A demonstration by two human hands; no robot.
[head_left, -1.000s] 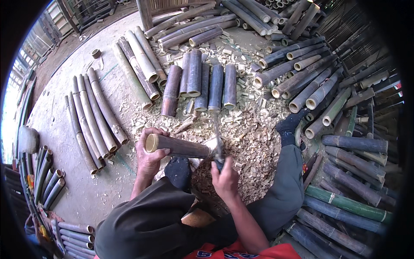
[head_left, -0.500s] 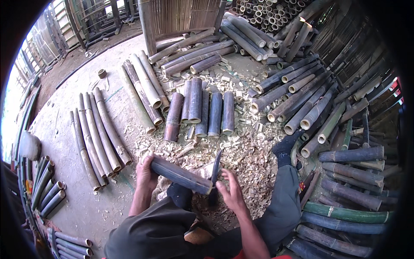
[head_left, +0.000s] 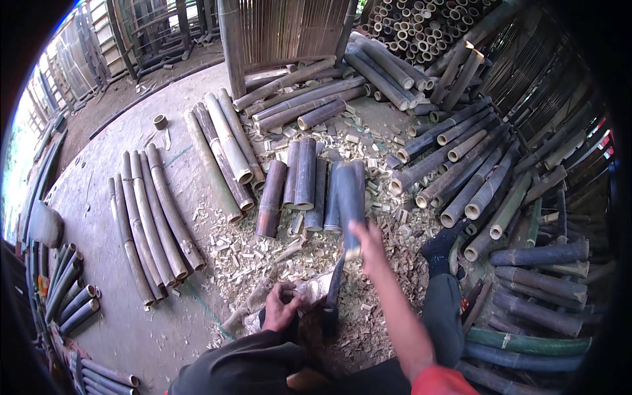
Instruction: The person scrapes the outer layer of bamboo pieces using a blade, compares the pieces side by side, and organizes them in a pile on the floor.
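My right hand (head_left: 372, 249) reaches forward, closed round the near end of a dark bamboo section (head_left: 351, 201). Both are slightly blurred. That section overlaps the right end of a row of short dark bamboo sections (head_left: 305, 174) on the chip-strewn ground; whether it touches them I cannot tell. Low in front of me, my left hand (head_left: 281, 307) is loosely curled, thumb toward the fingers, with nothing visible in it. Beside it lies a pale piece of wood (head_left: 315, 288). A dark, upright curved blade (head_left: 334, 288) stands between my hands.
Long bamboo poles (head_left: 155, 217) lie on the concrete at left. More bamboo lengths (head_left: 454, 151) are heaped at right, around my outstretched foot (head_left: 440, 249). Wood chips (head_left: 388, 283) cover the ground between. A woven bamboo panel (head_left: 289, 33) and stacked tubes (head_left: 421, 29) stand behind.
The bamboo section has passed from my left hand to my right, which has carried it forward to the row. My left hand has dropped toward the middle and curled. The view has shifted slightly.
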